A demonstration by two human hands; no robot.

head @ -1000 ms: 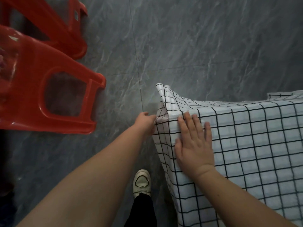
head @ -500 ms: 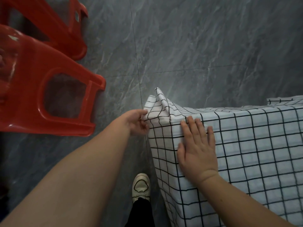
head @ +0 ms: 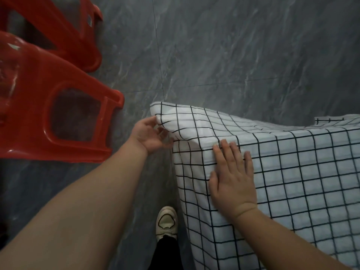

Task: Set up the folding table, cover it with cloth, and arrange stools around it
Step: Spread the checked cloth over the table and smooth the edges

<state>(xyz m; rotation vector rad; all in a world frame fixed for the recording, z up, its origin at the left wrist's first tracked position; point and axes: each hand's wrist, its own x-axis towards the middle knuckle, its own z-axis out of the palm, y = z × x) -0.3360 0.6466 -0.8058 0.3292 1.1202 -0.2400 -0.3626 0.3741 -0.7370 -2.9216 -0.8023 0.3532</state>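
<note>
A white cloth with a black grid (head: pixel 302 172) covers the table at the right, hiding the tabletop. My left hand (head: pixel 150 134) grips the cloth's corner flap and holds it out to the left, lifted off the table's corner. My right hand (head: pixel 232 178) lies flat, fingers spread, pressing the cloth down near that corner. Two red plastic stools stand at the left: one close by (head: pixel 58 114), another behind it (head: pixel 64 26).
Grey marble-look floor tiles (head: pixel 233 55) stretch beyond the table. My foot in a white shoe (head: pixel 166 223) stands beside the hanging cloth. The near stool's leg sits just left of my left hand.
My left hand took hold of the cloth's corner and pulled it outward and up, spreading the flap flat. My right hand stayed pressed on the cloth.
</note>
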